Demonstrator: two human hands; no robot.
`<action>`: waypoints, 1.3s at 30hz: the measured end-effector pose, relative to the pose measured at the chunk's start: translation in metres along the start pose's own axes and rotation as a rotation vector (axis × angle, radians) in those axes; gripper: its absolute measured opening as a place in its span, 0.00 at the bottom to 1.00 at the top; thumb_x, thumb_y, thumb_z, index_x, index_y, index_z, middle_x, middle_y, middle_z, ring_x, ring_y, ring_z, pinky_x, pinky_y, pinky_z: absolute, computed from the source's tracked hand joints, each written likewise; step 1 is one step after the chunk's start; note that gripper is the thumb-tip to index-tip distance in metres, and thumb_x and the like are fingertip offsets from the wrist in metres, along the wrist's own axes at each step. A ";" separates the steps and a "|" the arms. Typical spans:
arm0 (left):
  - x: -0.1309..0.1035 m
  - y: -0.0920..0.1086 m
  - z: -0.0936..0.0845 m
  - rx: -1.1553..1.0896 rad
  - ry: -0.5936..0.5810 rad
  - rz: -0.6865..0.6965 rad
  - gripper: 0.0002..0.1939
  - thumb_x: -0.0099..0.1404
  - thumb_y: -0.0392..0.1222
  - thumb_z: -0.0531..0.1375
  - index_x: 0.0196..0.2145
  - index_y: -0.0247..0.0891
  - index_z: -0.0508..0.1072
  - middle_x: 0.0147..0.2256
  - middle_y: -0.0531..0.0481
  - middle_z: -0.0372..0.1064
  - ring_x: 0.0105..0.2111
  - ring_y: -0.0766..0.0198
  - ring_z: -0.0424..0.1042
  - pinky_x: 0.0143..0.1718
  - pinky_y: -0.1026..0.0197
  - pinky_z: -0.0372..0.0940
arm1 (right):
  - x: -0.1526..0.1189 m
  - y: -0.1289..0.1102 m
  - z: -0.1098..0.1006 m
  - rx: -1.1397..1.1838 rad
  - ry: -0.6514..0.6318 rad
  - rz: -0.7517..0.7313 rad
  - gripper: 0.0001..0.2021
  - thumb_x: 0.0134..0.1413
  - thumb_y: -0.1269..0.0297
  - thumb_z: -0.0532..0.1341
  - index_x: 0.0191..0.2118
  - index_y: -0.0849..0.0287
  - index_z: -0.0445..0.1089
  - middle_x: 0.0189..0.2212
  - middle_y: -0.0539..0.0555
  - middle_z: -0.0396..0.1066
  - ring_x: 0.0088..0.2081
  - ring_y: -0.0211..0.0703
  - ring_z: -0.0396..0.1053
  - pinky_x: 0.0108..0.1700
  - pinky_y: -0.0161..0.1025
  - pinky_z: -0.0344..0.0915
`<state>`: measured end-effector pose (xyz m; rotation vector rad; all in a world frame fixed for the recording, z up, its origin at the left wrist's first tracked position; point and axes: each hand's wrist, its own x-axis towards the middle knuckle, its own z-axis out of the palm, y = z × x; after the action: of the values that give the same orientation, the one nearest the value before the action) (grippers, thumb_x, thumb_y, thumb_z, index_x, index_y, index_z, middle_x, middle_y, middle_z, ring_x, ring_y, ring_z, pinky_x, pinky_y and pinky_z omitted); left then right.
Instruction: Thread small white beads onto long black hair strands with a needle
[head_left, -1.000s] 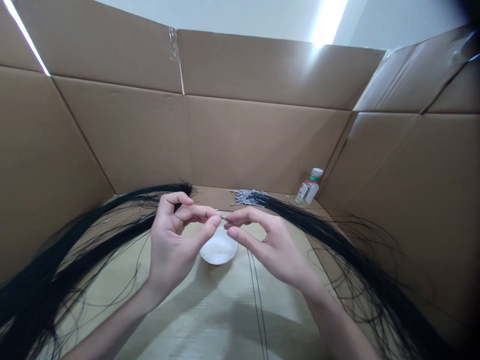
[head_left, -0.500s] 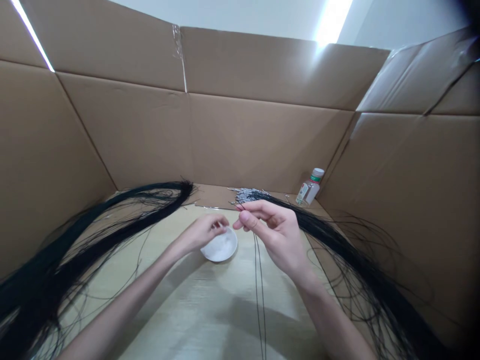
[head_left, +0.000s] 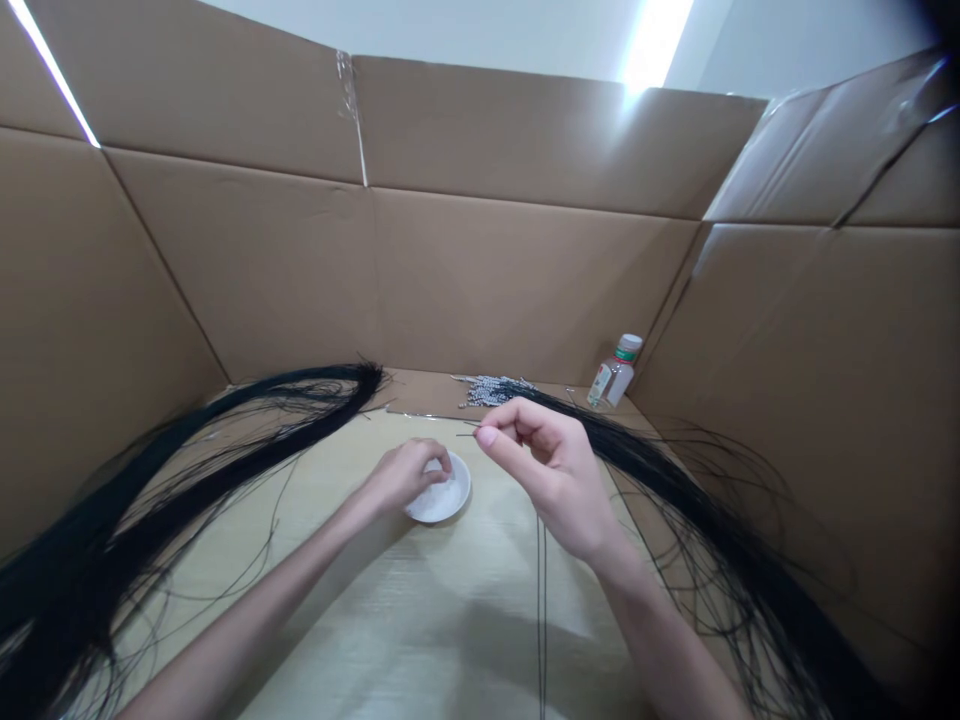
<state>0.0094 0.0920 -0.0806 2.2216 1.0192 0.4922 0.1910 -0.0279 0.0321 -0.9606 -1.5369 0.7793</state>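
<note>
My right hand [head_left: 551,465] pinches a doubled black cord [head_left: 541,600] between thumb and forefinger. Its short ends stick out to the left of the fingertips, and two long strands hang down below the hand. My left hand [head_left: 412,470] is over a small white dish [head_left: 441,512], fingers curled down into it and drawn together at the tips. Whatever lies between those fingertips is too small to make out. Pale contents show faintly in the dish.
A bundle of black cords [head_left: 247,470] lies on the left. Another bundle [head_left: 697,510] runs along the right, its far ends carrying silvery beaded tips [head_left: 491,391]. A clear bottle [head_left: 611,382] stands at the back right. Cardboard walls [head_left: 525,290] enclose the table [head_left: 360,620].
My left hand has lowered its fingertips into the dish. The cord ends in my right hand now point level to the left, and the hanging strands have swung right.
</note>
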 end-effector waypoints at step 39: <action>-0.065 0.100 -0.035 -1.125 0.150 0.116 0.01 0.68 0.40 0.67 0.38 0.43 0.79 0.40 0.54 0.76 0.40 0.67 0.74 0.42 0.67 0.67 | -0.013 0.002 0.019 -0.550 0.258 -0.651 0.07 0.57 0.79 0.63 0.33 0.60 0.71 0.19 0.45 0.59 0.22 0.36 0.56 0.28 0.39 0.55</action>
<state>0.0018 0.0061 0.0086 1.2330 0.4553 0.9902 0.1732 -0.0380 0.0216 -0.8195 -1.7178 -0.2339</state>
